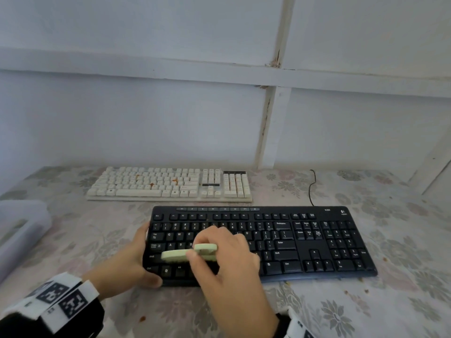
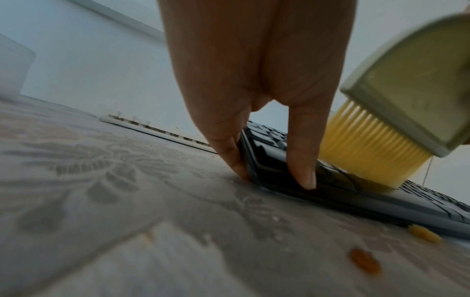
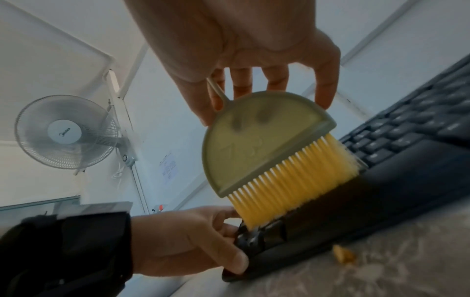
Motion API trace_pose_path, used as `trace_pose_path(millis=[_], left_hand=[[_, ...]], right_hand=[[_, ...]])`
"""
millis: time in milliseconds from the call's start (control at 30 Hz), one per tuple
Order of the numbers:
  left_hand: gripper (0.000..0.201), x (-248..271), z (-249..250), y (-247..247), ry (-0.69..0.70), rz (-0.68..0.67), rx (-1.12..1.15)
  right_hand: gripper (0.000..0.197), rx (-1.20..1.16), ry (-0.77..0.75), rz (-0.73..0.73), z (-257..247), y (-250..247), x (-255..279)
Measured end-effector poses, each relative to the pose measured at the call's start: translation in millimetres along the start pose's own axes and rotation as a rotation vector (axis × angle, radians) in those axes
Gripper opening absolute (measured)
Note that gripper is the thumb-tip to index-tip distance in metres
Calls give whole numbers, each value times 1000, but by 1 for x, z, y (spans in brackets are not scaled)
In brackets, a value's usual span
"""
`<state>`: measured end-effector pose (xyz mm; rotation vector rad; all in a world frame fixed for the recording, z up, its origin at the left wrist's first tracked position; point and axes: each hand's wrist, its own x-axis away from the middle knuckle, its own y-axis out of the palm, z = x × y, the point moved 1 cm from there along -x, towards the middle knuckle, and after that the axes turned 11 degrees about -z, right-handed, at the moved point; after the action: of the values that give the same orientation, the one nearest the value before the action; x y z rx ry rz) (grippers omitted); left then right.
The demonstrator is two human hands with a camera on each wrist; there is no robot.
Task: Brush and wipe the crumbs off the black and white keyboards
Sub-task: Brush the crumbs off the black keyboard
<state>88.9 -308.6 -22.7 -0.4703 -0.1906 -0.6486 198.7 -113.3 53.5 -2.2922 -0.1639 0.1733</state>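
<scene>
A black keyboard lies near me on the flowered tablecloth. Behind it lies a white keyboard with orange crumbs on its keys. My left hand grips the black keyboard's left end, thumb on the front edge and fingers on the far side. My right hand pinches a small brush with a pale green handle. Its yellow bristles touch the lower-left keys of the black keyboard. The same bristles show just right of my left thumb.
Orange crumbs lie on the cloth in front of the black keyboard and near its right end. A clear plastic box stands at the left. The black cable runs back to the wall. A wall fan hangs at the left.
</scene>
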Motion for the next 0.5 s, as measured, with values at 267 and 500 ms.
trace_pose_path(millis=[267,500], left_hand=[[118,1,1,1,3,3,-9],[120,0,-1,1,5,7,0]], right_hand=[[6,19,103,84,20,-31,13],[22,-171,34,101,24,-32,18]])
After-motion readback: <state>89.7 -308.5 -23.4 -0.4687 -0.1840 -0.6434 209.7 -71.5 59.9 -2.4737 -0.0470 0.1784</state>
